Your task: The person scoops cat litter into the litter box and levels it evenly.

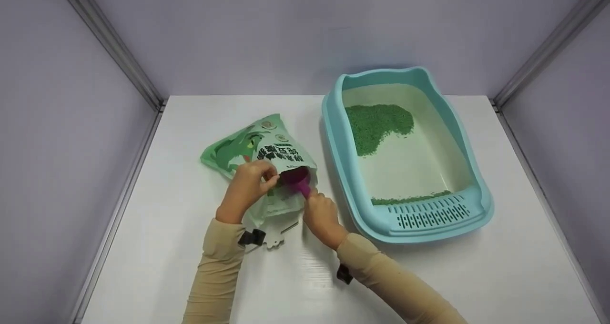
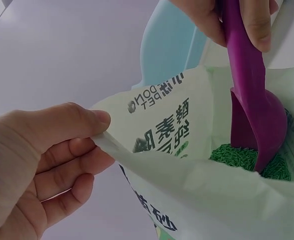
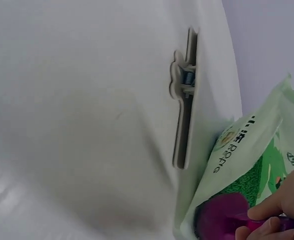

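A green and white bag of cat litter (image 1: 238,145) lies on the table with its mouth toward me. My left hand (image 1: 248,187) pinches the edge of the bag's mouth between thumb and index finger, pulling it out to a corner in the left wrist view. By its handle, my right hand (image 1: 325,217) grips a purple scoop (image 2: 249,70). The scoop's bowl is inside the bag, its lower edge among green litter pellets (image 2: 234,156). How much the bowl holds is hidden.
Right of the bag stands a light blue litter box (image 1: 340,171) with green pellets (image 1: 379,121) at its far left and along its slotted front ledge. A pale sealing clip (image 3: 183,120) lies on the white table (image 1: 152,248) near the bag. Walls border the table.
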`<control>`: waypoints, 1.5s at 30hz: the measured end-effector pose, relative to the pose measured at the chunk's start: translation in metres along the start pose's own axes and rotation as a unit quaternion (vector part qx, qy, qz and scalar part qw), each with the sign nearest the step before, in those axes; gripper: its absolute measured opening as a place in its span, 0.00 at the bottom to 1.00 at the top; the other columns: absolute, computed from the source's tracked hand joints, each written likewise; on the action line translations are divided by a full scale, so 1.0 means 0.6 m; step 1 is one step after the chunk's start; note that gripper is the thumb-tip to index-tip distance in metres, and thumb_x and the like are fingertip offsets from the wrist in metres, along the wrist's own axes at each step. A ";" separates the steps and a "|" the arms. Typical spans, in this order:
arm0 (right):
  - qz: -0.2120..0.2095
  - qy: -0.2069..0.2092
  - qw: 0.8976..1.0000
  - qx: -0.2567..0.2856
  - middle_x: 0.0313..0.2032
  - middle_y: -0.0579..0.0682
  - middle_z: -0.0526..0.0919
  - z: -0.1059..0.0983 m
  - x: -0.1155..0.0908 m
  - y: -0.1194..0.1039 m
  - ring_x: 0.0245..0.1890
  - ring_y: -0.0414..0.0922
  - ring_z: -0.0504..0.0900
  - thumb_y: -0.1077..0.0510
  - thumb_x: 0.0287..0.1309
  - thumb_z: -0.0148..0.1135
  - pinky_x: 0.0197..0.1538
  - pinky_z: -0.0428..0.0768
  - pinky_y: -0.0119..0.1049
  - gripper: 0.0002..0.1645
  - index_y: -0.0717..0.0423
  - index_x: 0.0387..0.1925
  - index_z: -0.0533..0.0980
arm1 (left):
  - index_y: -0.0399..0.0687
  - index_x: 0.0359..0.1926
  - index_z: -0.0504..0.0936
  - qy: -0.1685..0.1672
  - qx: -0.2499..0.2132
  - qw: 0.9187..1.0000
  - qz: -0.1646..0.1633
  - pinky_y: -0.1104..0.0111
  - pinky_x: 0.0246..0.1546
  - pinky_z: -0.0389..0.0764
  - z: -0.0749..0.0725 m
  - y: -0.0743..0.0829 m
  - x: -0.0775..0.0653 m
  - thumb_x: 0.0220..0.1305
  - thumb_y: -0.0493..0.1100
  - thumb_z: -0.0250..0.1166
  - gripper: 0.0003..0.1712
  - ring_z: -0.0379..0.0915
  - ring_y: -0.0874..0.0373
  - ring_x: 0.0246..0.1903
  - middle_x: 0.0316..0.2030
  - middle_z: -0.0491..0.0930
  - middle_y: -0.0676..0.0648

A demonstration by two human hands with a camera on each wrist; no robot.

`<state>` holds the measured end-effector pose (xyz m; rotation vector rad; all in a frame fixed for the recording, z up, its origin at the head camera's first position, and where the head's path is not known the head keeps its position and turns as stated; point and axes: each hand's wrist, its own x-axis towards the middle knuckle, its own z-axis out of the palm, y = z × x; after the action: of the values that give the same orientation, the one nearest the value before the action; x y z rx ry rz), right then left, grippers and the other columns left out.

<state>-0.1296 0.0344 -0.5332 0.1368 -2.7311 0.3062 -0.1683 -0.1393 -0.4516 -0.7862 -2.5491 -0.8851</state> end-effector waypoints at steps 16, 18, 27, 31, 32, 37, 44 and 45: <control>0.019 -0.003 1.000 0.011 0.19 0.56 0.79 0.033 -0.016 0.017 0.17 0.53 0.81 0.61 0.51 0.65 0.19 0.79 0.45 0.10 0.61 0.30 0.71 | 0.37 0.24 0.80 0.005 0.006 1.000 -0.001 0.67 0.26 0.82 -0.001 -0.002 0.001 0.54 0.31 0.68 0.05 0.81 0.54 0.23 0.24 0.83 0.42; 0.019 -0.004 1.000 0.018 0.19 0.56 0.79 0.036 -0.020 0.020 0.17 0.53 0.81 0.61 0.51 0.65 0.19 0.79 0.45 0.11 0.61 0.30 0.71 | 0.37 0.24 0.80 0.005 0.005 1.000 -0.001 0.67 0.26 0.83 -0.001 -0.002 0.000 0.54 0.31 0.68 0.05 0.81 0.53 0.23 0.24 0.83 0.42; 0.071 -0.110 0.985 0.110 0.25 0.60 0.82 0.041 -0.034 0.038 0.25 0.59 0.85 0.60 0.60 0.59 0.23 0.80 0.50 0.09 0.61 0.32 0.69 | 0.38 0.24 0.80 0.007 0.000 1.000 -0.001 0.67 0.26 0.82 -0.001 -0.002 -0.002 0.54 0.31 0.68 0.05 0.81 0.54 0.23 0.24 0.83 0.42; 0.095 -0.138 0.972 0.167 0.26 0.61 0.83 0.047 -0.036 0.047 0.26 0.58 0.84 0.60 0.61 0.56 0.23 0.78 0.50 0.08 0.60 0.32 0.68 | 0.38 0.24 0.80 0.009 -0.004 1.000 -0.003 0.67 0.26 0.82 -0.001 -0.002 -0.001 0.54 0.31 0.68 0.06 0.80 0.54 0.23 0.24 0.83 0.43; 0.097 -0.139 0.970 0.176 0.26 0.60 0.82 0.049 -0.036 0.049 0.26 0.58 0.84 0.60 0.60 0.56 0.23 0.77 0.49 0.08 0.60 0.32 0.68 | 0.39 0.24 0.80 0.009 -0.004 1.000 -0.004 0.67 0.26 0.82 -0.001 -0.002 -0.001 0.54 0.32 0.68 0.06 0.80 0.54 0.23 0.24 0.83 0.43; 0.096 -0.128 0.967 0.199 0.24 0.60 0.81 0.052 -0.036 0.054 0.23 0.54 0.81 0.60 0.56 0.58 0.22 0.75 0.47 0.08 0.60 0.30 0.68 | 0.38 0.24 0.80 0.008 -0.003 1.000 -0.004 0.66 0.26 0.82 0.000 -0.003 -0.002 0.55 0.32 0.68 0.06 0.81 0.54 0.23 0.24 0.82 0.43; 0.083 -0.103 0.966 0.222 0.23 0.60 0.81 0.058 -0.035 0.058 0.23 0.52 0.81 0.65 0.55 0.60 0.22 0.74 0.45 0.08 0.61 0.29 0.68 | 0.37 0.24 0.80 0.012 -0.001 1.000 0.000 0.67 0.26 0.82 -0.001 -0.002 -0.002 0.54 0.31 0.69 0.06 0.81 0.54 0.23 0.24 0.82 0.42; 0.081 -0.101 0.965 0.228 0.23 0.60 0.80 0.058 -0.035 0.059 0.23 0.51 0.80 0.65 0.55 0.60 0.22 0.75 0.44 0.08 0.61 0.29 0.68 | 0.37 0.24 0.80 0.012 -0.002 1.000 -0.001 0.67 0.26 0.82 -0.001 -0.002 -0.002 0.54 0.32 0.69 0.06 0.81 0.54 0.23 0.25 0.82 0.42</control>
<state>-0.1277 0.0617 -0.5798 0.0706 -2.8254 1.0171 -0.1680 -0.1408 -0.4525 -0.7710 -2.5289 -0.8936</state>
